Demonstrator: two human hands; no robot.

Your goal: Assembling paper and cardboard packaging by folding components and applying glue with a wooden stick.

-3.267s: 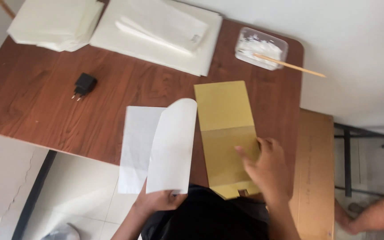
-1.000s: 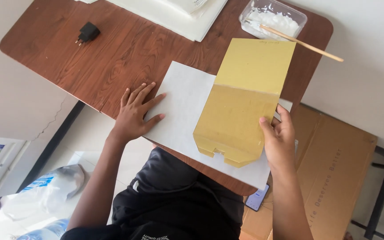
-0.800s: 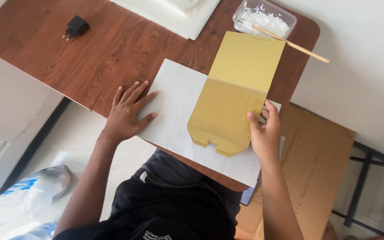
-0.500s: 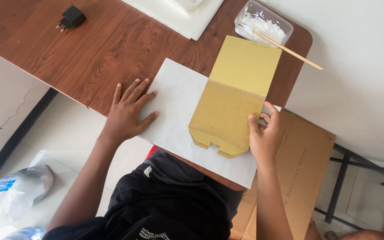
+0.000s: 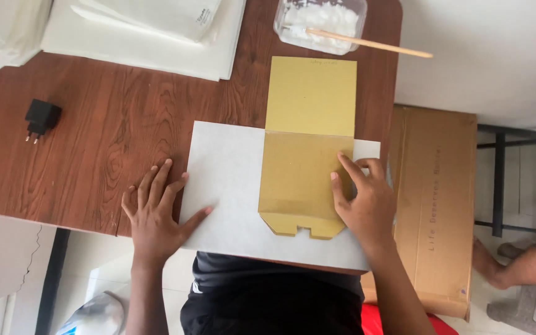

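At frame centre, the yellow card (image 5: 302, 177) lies on the white sheet (image 5: 227, 180). The left hand (image 5: 155, 214) lies flat and open; the right hand (image 5: 364, 198) presses open-fingered. Uneven pressure could skew the card.

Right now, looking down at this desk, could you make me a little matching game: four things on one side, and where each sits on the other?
Things:
1. yellow card template
2. black plug adapter
3. wooden stick
4. cardboard box

Places:
A. alone on bare wood at the desk's left
B. on the floor beside the desk
C. lying on the white sheet, under the right hand
D. resting across the clear tub

Pairs: 1-C, 2-A, 3-D, 4-B
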